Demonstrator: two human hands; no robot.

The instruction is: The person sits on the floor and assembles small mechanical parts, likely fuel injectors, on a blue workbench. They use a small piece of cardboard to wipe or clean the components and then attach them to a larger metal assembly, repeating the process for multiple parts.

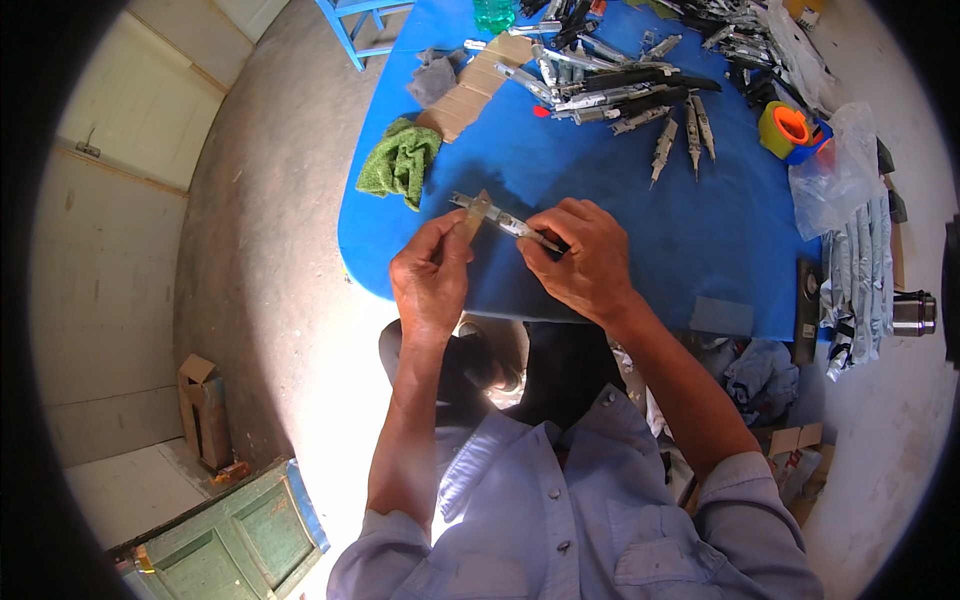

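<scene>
Head view: left hand (431,278) pinches a tan strip (477,213) across a metal bar (510,224) beyond its fingertips; right hand (588,256) pinches 1 bar end. Firm right fingertips should limit twisting.

Blue tabletop (720,250): passable at 3 o'clock from the right hand (588,252).
Metal parts (600,98): a heap blocking its 12 o'clock.
Plastic bag (835,175): limits room at its 2 o'clock.
Green cloth (400,160): obstructs 11 o'clock from the left hand (432,285).
</scene>
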